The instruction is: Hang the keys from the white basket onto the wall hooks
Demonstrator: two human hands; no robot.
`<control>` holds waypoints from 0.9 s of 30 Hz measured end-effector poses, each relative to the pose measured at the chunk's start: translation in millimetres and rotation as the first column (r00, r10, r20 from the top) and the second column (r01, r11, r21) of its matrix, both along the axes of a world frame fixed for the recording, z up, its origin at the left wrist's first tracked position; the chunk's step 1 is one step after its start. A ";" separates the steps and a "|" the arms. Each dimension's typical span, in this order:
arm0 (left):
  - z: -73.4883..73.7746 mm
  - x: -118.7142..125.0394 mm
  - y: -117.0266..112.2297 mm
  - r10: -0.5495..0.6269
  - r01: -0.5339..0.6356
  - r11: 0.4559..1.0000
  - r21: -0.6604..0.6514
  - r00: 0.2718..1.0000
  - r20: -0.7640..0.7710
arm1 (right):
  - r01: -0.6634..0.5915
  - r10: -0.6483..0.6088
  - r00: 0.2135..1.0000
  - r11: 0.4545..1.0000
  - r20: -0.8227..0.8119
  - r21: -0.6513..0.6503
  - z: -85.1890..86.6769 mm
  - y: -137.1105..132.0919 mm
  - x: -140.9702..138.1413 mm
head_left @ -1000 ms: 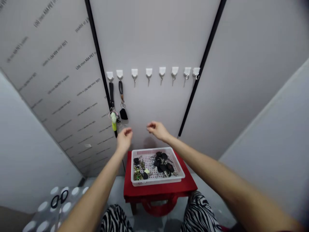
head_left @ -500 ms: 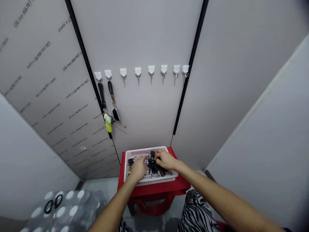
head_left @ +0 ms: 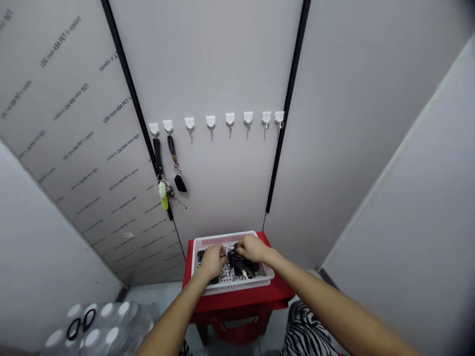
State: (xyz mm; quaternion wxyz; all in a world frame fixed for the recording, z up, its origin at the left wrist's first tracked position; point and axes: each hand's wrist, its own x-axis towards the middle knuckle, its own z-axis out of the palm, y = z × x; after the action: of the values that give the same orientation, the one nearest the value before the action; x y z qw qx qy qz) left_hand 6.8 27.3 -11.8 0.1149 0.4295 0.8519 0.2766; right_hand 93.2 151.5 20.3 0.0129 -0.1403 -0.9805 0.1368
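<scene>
A white plastic basket holds a jumble of keys with black heads and fobs, some joined by metal rings. My left hand reaches into its left half, fingers curled and pinched on a small key ring among the keys. Over the right half, my right hand has thumb and fingers closed on a black piece of the key bunch. Both hands cover parts of the pile, so the exact grip points are partly hidden.
The basket stands on a red stool. Several white adhesive hooks line the wall ahead. From the two leftmost hang a black strap with a green charm and a black fob. Wrapped bottles stand at lower left.
The view has tilted slightly, so the wall and basket sit lower. My left hand's fingers have drawn in more tightly over the keys; my right hand stays at the black bunch.
</scene>
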 end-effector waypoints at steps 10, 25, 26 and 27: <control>69.7 -21.4 -2.3 -0.215 0.067 0.909 0.410 0.921 0.326 | -0.209 0.045 0.942 0.854 -0.333 -0.476 18.7 -19.3 -11.8; 141.7 -57.6 -9.9 0.120 -0.218 0.661 0.718 0.975 0.185 | -0.246 -0.274 0.816 0.633 -0.509 -0.734 117.2 -37.1 -74.3; 144.7 -59.0 -10.7 0.146 -0.231 0.639 0.734 0.973 0.178 | -0.252 -0.281 0.803 0.640 -0.526 -0.726 128.8 -38.1 -81.2; 148.4 -60.1 -11.1 0.163 -0.230 0.624 0.747 0.973 0.163 | -0.259 -0.288 0.788 0.648 -0.544 -0.717 140.3 -39.1 -88.5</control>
State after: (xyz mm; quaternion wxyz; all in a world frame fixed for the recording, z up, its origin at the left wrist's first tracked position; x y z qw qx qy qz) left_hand -53.2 16.1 136.7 -0.0731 0.3310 0.6934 0.6359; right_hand 4.7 112.4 160.6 0.2723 -0.0881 -0.7680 0.5730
